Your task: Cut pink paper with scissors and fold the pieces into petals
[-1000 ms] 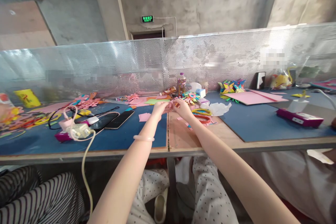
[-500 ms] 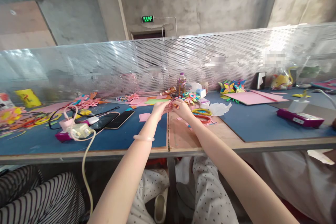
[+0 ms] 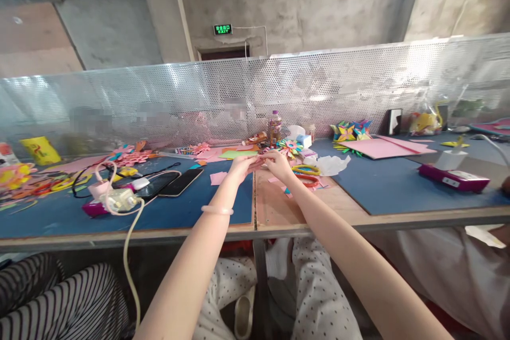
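Left hand [image 3: 241, 167] and right hand [image 3: 281, 164] are meeting at the fingertips above the table, near the seam between blue mat [image 3: 167, 212] and bare wood [image 3: 274, 207]. Fingers are bending inward; whether either hand is gripping anything, cannot tell, contact area too small. Green sheet [image 3: 238, 154] is lying just beyond left hand; pink slips [image 3: 218, 178] are lying to its left on the mat. Orange handles [image 3: 307, 180] are resting near right wrist. Paper flower [image 3: 289, 147] is sitting beyond right hand, near bottle [image 3: 274, 130].
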A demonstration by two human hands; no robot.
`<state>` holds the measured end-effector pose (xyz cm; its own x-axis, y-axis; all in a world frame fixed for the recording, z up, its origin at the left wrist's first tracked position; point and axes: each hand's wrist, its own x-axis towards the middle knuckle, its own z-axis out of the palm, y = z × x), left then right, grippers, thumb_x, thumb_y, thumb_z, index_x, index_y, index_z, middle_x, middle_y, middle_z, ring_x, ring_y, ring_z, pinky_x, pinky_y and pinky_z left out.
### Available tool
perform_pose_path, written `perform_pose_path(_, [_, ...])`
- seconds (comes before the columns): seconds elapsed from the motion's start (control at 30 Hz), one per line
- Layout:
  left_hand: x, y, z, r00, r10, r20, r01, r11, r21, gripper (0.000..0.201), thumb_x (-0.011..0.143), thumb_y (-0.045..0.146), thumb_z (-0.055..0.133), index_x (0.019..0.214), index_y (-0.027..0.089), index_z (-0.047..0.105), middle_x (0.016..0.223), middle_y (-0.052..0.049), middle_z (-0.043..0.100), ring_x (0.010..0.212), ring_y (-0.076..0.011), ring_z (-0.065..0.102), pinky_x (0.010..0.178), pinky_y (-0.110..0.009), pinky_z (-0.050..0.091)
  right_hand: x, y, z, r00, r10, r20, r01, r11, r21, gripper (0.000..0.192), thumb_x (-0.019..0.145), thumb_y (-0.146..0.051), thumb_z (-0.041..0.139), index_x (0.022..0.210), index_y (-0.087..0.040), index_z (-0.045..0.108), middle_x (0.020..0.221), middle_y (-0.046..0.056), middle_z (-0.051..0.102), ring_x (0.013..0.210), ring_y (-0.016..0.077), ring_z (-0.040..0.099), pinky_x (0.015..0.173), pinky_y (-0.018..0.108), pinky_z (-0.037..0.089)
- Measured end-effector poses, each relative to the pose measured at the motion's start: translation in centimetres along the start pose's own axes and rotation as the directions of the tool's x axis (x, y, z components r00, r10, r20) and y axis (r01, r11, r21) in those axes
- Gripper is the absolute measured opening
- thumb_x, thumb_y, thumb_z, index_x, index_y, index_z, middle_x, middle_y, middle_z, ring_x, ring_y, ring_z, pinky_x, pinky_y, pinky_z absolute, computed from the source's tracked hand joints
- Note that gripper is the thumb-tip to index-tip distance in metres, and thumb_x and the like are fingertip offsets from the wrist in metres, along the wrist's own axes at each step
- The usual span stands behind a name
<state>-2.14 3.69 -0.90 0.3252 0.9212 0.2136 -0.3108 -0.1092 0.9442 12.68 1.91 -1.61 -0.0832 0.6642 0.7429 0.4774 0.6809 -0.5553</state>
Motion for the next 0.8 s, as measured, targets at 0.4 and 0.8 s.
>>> perform_pose_path(0.4, [-0.2, -0.1, 0.3, 1.000, 0.009, 0.015, -0.010, 0.998, 0.067, 0.027, 0.058, 0.022, 0.076, 0.082, 0.011, 0.069, 0.083, -0.010, 0.070, 0.081, -0.0173, 0.064, 0.082, -0.032, 0.046, 0.2, 1.3, 0.2, 0.975, 0.219, 0.043, -0.224, 0.958, 0.182, 0.024, 0.075, -0.032, 0.050, 0.079, -0.015, 0.066, 0.079, 0.004, 0.067, 0.075, 0.0169, 0.059, 0.071, 0.027, 0.043])
perform_pose_path(0.8, [-0.9, 0.6, 1.0, 1.000, 0.001, 0.019, -0.004, 0.988, 0.155, 0.030, 0.051, 0.023, 0.079, 0.077, 0.009, 0.069, 0.076, -0.010, 0.069, 0.073, -0.0171, 0.063, 0.078, -0.033, 0.046, 0.4, 2.7, 0.1, 0.973, 0.215, 0.083, -0.229, 0.946, 0.228, 0.023, 0.071, -0.035, 0.057, 0.077, -0.015, 0.068, 0.074, 0.005, 0.067, 0.071, 0.0176, 0.059, 0.065, 0.028, 0.044])
